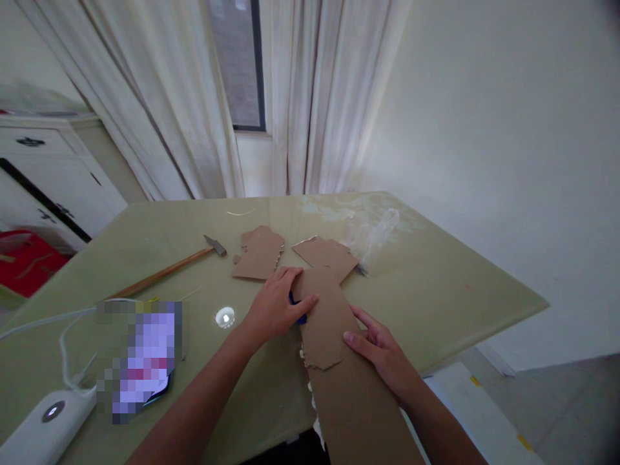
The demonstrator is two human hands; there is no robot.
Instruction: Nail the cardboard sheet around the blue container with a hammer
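Observation:
A long strip of brown cardboard (334,361) runs from the table's near edge toward the middle, with a torn smaller piece lying on top of it. My left hand (276,303) grips its left edge near the far end, fingers curled over a small blue object (296,309) that is mostly hidden. My right hand (380,349) lies flat against the strip's right edge, fingers spread. Two loose torn cardboard pieces (260,253) (325,256) lie just beyond the hands.
A hammer (169,271) with a wooden handle lies at the left on the green table (436,284). Clear plastic wrap (372,236) sits at the far right. A white power strip (46,420) with cables and a blurred item are near left. Curtains and a wall stand behind.

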